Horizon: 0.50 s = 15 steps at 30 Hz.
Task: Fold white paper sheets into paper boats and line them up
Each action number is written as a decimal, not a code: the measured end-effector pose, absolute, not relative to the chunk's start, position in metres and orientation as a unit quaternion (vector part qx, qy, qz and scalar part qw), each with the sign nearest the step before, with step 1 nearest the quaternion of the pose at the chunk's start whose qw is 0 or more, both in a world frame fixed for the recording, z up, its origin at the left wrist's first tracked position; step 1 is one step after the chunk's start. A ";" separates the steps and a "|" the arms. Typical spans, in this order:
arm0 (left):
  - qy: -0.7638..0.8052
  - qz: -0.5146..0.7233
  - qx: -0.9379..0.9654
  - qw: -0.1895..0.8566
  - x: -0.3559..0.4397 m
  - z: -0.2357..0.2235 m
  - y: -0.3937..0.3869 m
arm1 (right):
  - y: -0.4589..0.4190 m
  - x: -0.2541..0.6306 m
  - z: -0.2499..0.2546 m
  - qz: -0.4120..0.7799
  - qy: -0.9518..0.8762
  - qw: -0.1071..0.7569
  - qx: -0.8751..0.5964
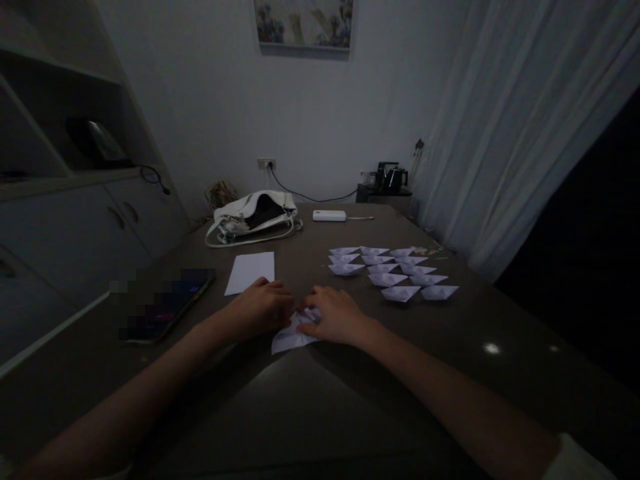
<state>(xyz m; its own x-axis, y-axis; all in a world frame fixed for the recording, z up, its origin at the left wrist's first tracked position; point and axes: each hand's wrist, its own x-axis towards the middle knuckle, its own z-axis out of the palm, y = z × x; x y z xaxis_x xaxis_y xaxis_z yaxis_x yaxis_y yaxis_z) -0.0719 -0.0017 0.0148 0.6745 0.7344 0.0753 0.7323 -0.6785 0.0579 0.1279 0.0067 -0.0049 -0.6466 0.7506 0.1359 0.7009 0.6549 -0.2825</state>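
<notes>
Through the head camera I viewed 2 bare hands at work over a dark table [280, 413]. The folded paper [290, 339], white and creased, lay near the middle of the table's near half, between the hands and partly hidden by them. The right hand [340, 316] gripped its right part, thumb on the near side and fingers bent over the far side. The left hand [263, 307] touched its upper left part with fingers curled; I could not tell whether they pinched the sheet or only rested against it.

To the right, beyond the right hand, paper boats [400, 293] stood close together in 3 slanting lines. Just beyond the left hand lay a white paper stack [250, 270], its near right corner behind the knuckles. Farther left I noted a flat dark-screened device [173, 303], its outline partly pixelated.

Toward the far edge, a white bag [277, 198] rested with its dark opening visible and its strap on the tabletop; to its right lay a white rectangular device [329, 216] with a short cable. A black cord [320, 200] ran from a wall outlet [263, 162] behind them.
</notes>
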 end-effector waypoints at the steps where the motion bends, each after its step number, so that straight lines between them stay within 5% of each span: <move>1: 0.405 0.044 0.913 0.022 -0.073 0.014 -0.002 | 0.007 0.128 -0.004 0.105 -0.901 0.119 -0.403; 15: 0.440 -0.007 0.891 0.109 -0.083 0.021 -0.013 | 0.008 0.128 -0.005 0.107 -0.903 0.123 -0.397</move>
